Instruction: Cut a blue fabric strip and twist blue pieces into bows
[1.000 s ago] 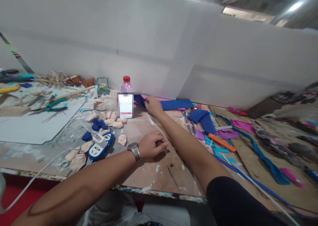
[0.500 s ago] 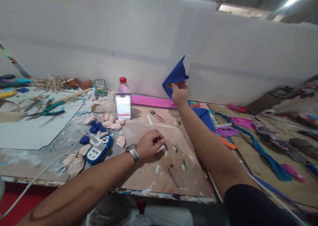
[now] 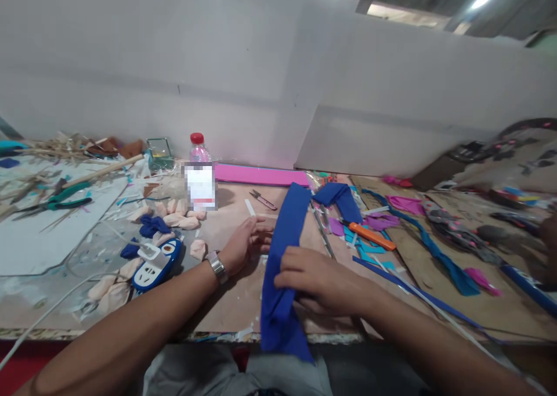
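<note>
A long blue fabric strip [image 3: 290, 217] runs down the middle of the table, its near end hanging past the front edge toward my lap. My right hand [image 3: 319, 280] grips the strip's lower half with bent fingers, and the cloth bunches up under them. On the left edge of the strip is my left hand [image 3: 243, 246], wearing a metal watch, fingers stretched out and their tips partly hidden at the cloth. Beyond it lie small thread snips [image 3: 263, 200] and a white scrap. Another folded blue fabric piece [image 3: 343, 201] rests to the right.
A power strip [image 3: 157, 265] with a plugged-in charger sits left among peach fabric bundles [image 3: 180, 220]. A red-capped bottle [image 3: 198, 146] stands behind. An orange utility knife [image 3: 372, 236] and tweezers [image 3: 321, 230] lie right. Green-handled pliers [image 3: 65, 197] rest on a white board.
My right hand has come down from above the back of the table toward me, drawing the blue fabric out as a long strip. My left hand now reaches the strip's edge.
</note>
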